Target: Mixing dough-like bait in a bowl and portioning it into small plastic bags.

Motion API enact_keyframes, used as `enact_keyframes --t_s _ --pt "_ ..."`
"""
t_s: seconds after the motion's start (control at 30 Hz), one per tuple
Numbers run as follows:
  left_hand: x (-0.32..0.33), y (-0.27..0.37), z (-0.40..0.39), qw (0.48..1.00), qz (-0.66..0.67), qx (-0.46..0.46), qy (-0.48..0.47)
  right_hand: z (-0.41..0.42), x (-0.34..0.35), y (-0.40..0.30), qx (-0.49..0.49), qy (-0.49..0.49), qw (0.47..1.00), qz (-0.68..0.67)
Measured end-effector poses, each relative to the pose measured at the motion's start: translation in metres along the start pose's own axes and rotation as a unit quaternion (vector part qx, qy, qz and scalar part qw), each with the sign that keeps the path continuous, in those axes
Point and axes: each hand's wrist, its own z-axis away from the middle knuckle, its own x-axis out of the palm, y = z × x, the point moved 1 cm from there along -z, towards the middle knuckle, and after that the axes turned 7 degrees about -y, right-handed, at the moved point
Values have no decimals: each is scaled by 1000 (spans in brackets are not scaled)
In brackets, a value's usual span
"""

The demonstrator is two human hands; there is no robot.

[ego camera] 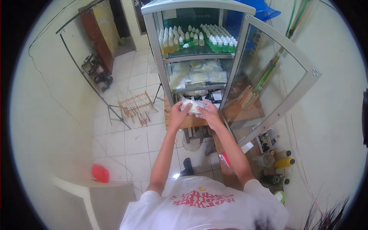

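Observation:
Between my two hands is a small clear plastic packet with pale contents [193, 107]. My left hand [179, 112] grips its left side, thumb on top, and my right hand [209, 113] has the right side. Both are in front of the lowest level of a glass display cabinet [198, 58] with a metal frame, whose glass door [273, 72] stands open to the right. Similar flat packets [199, 77] lie on the middle shelf. The upper shelf carries many small dropper bottles [221, 44] with white caps and green or yellowish liquid; one green bottle [189, 44] lies on its side.
The cabinet stands on a wooden table [187, 122]. A wooden rack [136, 103] and a tripod stand [115, 113] are on the tiled floor at left. At lower right are a yellow bottle [284, 162], a clear plastic jug [266, 159] and a divided box [267, 142]. A red bag [100, 173] lies lower left.

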Motion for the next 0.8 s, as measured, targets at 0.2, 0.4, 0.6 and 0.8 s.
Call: enact_keyframes --t_s 0.2,0.4,0.6,0.8 --pt "-33 20 -45 998 -29 49 13 -105 4 -18 -23 10 1000 14" --pt "-51 19 -41 983 -164 77 33 -170 23 -27 -52 49 990 125" --pt "-44 14 -44 985 -141 94 42 -188 30 -19 -93 97 971 197" --pt "-34 4 -49 979 -146 136 40 -186 19 -8 -160 88 950 253"
